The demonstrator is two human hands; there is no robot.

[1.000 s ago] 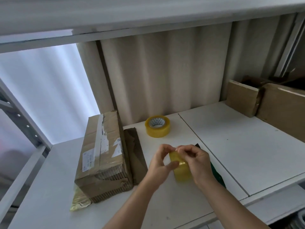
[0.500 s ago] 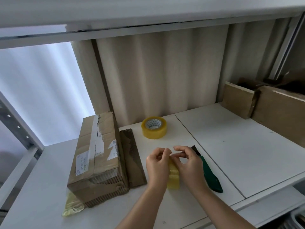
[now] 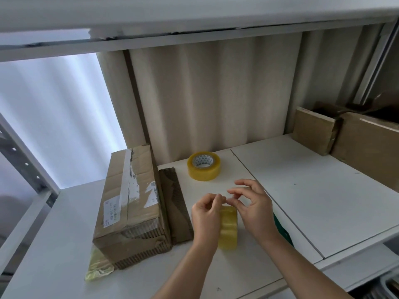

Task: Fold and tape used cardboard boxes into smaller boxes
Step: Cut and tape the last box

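both hands (image 3: 228,209) pinch at the tape roll (image 3: 228,227), fingers (image 3: 218,198) clamped on its end; peel slowly and straight.

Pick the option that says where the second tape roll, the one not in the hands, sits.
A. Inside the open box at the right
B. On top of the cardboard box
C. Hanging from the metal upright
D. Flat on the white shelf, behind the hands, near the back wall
D: the spare tape roll lies flat on the white shelf, beyond both hands and right of the cardboard box.
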